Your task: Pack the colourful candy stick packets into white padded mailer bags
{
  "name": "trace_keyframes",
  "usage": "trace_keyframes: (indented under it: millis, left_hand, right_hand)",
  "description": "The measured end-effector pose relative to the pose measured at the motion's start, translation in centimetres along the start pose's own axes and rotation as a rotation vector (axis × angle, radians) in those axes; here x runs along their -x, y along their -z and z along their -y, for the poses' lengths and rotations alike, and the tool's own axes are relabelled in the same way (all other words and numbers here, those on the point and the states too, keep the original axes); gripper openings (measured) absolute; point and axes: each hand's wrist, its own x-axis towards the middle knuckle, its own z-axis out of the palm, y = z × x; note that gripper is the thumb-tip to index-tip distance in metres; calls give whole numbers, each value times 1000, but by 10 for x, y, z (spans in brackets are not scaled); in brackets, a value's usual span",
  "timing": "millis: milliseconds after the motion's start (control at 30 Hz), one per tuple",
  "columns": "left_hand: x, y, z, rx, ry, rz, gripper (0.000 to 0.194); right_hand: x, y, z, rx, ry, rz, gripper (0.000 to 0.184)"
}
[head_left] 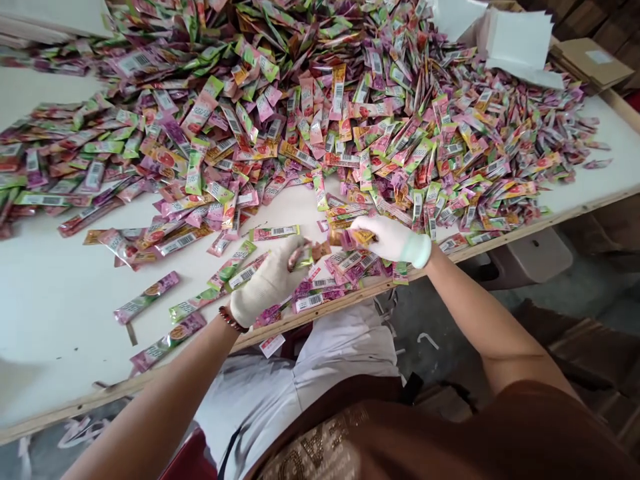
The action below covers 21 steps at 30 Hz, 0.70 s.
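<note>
Near mid-frame, both white-gloved hands were low over a white counter (50, 293) with a wooden edge strip. Left hand (267, 283), left of center: grip mostly closed, fingers curled around a sachet (299, 258), part of it showing between thumb and fingers; couldn't tell whether it had more than one. Right hand (387, 239), right of center: grip narrowed to a pinch, with an orange-yellow sachet (364, 236) at the fingertips; count there unclear too, since neighboring packets overlapped. Between the hands and the counter's front edge lay a loose cluster (323, 283) of purple and pink sachets, several barcode-up. Main pile (310, 100) ran across the upper half of the frame, densest at top center, thinning out toward both sides. A few strays lay lower left: a purple-and-green sachet (146, 298) well apart from the pile, another stray (169, 341) nearer the edge. Upper right: white carton (517, 43) against the pile, flat brown cardboard (593, 61) just beside it. Below the counter at right: light plastic stool (530, 257). Beaded bracelet (231, 321) on left wrist, mint-green cuff (416, 250) on right glove.
</note>
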Motion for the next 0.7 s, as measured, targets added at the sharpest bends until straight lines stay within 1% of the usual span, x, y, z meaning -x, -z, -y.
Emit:
trace_keyframes:
  millis: [67,133,200,267,333,400,467,533,567,600,633,667,700]
  left_hand:
    - [-1,-9,-8,2,8,138,38]
    - [-3,-20,-14,-68,54,262,30]
    - [-5,-28,-17,-126,75,344,18]
    - [-6,-31,-16,-162,75,368,14]
    - [-4,-26,-13,-198,75,350,13]
    - [-2,-16,-8,-197,60,283,10]
    - [-1,-5,-3,-136,55,175,11]
    - [-3,4,0,-30,94,33,16]
    - [-5,7,-1,28,120,-37,18]
    - [-8,8,-2,88,141,-90,19]
    - [-11,8,-5,151,154,-118,20]
    - [-15,6,-9,216,151,-120,21]
    - [-18,2,-14,281,132,-94,23]
  right_hand:
    - [5,-14,-8,112,-10,107,43]
    - [4,-30,-15,212,-28,186,42]
    - [0,-42,-19,269,-40,207,35]
    - [-3,-47,-21,265,-39,177,27]
    - [-4,-45,-21,182,-17,108,24]
    - [-1,-38,-22,46,17,-7,28]
    - [5,-27,-24,-78,0,-146,37]
    - [14,-17,-25,-138,-77,-234,42]
    - [18,-14,-25,-144,-120,-243,43]
    - [22,-12,-26,-138,-144,-223,43]
    - [25,-11,-25,-118,-147,-183,43]
    - [27,-13,-25,-87,-132,-130,42]
    - [27,-15,-24,-43,-108,-68,43]
